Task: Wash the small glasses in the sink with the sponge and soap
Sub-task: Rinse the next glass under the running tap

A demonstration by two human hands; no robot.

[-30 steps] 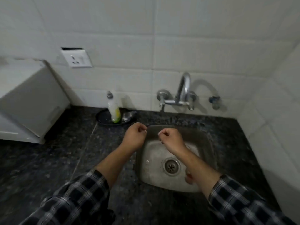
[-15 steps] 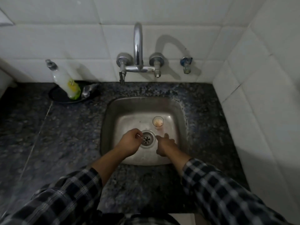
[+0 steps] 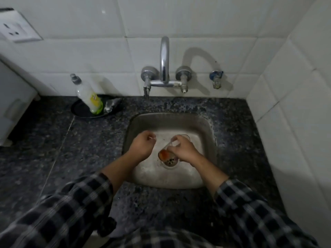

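In the steel sink [image 3: 207, 133] my right hand [image 3: 182, 149] grips a small clear glass [image 3: 165, 152] and tips it on its side, mouth toward the drain [image 3: 170, 161], with orange-brown liquid at the mouth. Behind that hand the rim of a second glass [image 3: 185, 136] shows. My left hand [image 3: 142, 147] hovers over the sink's left side with its fingers curled and nothing visible in them. The soap bottle [image 3: 88, 95] leans in a black dish [image 3: 78, 110] on the counter at the back left, beside a greyish scrubber [image 3: 112, 104].
A chrome tap [image 3: 164, 58] juts from the tiled wall above the sink, with a small valve [image 3: 216, 78] to its right. Dark granite counter [image 3: 86, 149] surrounds the sink. A white appliance [image 3: 12, 104] stands at the far left under a wall socket [image 3: 16, 27]. A tiled side wall closes the right.
My right hand has picked up a glass from the sink floor and tipped it over the drain. My left hand stays curled and has shifted slightly left and back.
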